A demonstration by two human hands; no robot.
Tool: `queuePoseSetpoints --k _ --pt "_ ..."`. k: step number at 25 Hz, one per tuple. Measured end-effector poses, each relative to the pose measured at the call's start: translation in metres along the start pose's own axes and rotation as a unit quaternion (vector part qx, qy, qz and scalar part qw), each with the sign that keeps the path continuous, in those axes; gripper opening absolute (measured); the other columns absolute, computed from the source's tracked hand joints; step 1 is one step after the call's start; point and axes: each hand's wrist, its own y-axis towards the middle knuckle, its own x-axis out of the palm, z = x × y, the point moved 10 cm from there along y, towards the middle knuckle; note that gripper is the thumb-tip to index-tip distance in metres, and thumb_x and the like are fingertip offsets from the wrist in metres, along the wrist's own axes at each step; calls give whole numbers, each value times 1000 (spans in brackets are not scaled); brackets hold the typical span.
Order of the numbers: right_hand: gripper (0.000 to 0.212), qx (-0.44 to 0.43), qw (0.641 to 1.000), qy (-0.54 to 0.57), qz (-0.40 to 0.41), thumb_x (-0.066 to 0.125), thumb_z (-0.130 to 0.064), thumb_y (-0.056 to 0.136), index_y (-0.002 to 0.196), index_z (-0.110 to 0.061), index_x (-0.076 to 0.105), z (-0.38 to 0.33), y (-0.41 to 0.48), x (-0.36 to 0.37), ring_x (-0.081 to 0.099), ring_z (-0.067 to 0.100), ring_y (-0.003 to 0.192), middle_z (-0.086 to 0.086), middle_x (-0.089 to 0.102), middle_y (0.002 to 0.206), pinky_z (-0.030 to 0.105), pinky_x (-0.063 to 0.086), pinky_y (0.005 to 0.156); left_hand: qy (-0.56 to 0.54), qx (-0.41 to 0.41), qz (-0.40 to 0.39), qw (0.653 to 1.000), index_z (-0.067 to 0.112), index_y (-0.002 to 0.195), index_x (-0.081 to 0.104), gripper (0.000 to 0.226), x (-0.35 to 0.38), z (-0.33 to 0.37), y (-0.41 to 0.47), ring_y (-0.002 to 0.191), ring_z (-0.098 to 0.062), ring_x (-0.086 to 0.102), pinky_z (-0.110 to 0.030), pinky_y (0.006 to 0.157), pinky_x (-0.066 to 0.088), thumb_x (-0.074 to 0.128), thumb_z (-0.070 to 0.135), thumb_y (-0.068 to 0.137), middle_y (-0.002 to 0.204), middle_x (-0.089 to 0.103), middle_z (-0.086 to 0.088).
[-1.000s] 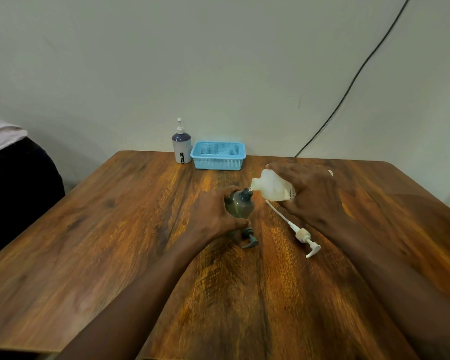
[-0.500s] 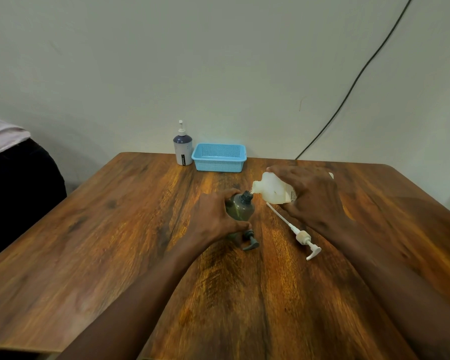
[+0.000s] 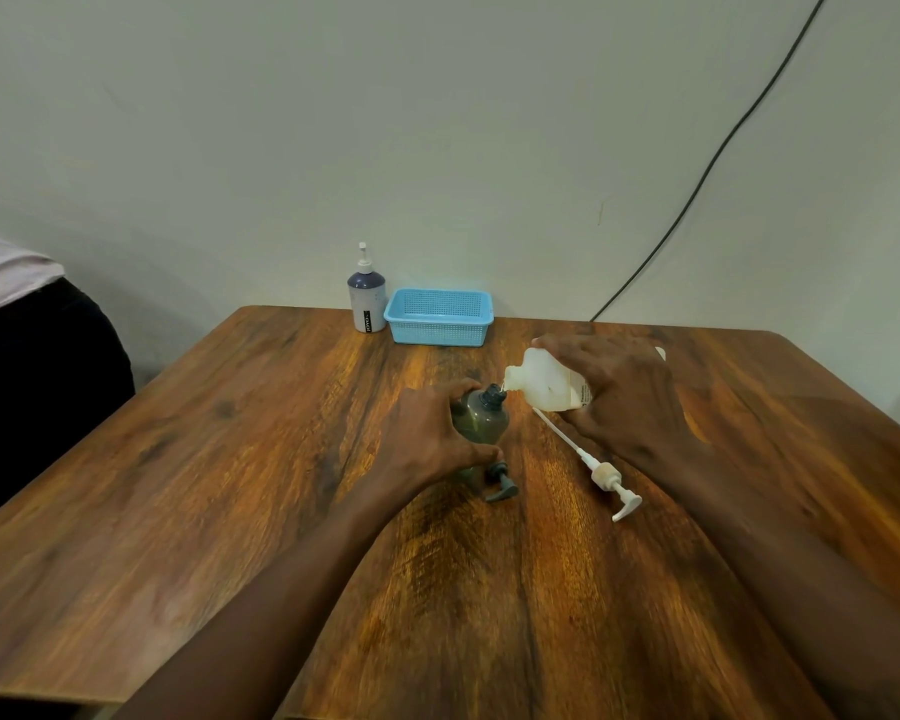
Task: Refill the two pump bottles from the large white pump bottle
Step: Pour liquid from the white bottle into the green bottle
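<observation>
Your right hand grips the tilted large white bottle, pouring into the grey bottle your left hand clasps; hold mouths aligned.

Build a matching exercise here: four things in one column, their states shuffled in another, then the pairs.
1. large white plastic bottle
2. dark green translucent bottle
3. white pump head with long tube
4. light blue mesh basket

A. lying loose on wooden table
B. gripped by left hand
C. beside navy-and-white pump bottle
D. tipped, held by right hand

Pairs: 1-D, 2-B, 3-A, 4-C
</observation>
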Motion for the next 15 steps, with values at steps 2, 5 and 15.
queuePoseSetpoints --k 2,5,15 --pt "74 -1 1000 1 1 91 -38 68 136 -24 63 0 0 0 67 28 114 4 72 125 49 51 93 -3 2 1 1000 30 142 56 94 0 -1 0 103 -8 65 -36 88 60 87 61 60 122 70 4" --pt "74 -3 1000 0 0 89 -39 69 137 -25 63 0 2 0 66 28 115 3 72 126 50 51 94 -3 3 6 1000 28 142 57 93 -2 0 -1 102 -9 65 -35 88 59 89 58 60 122 71 4" --pt "74 -7 1000 5 4 89 -36 69 137 -25 62 0 4 -1 66 29 115 5 72 126 53 52 93 8 9 10 1000 30 141 58 91 -5 3 -3 100 -7 64 -33 86 59 88 59 61 120 71 6"
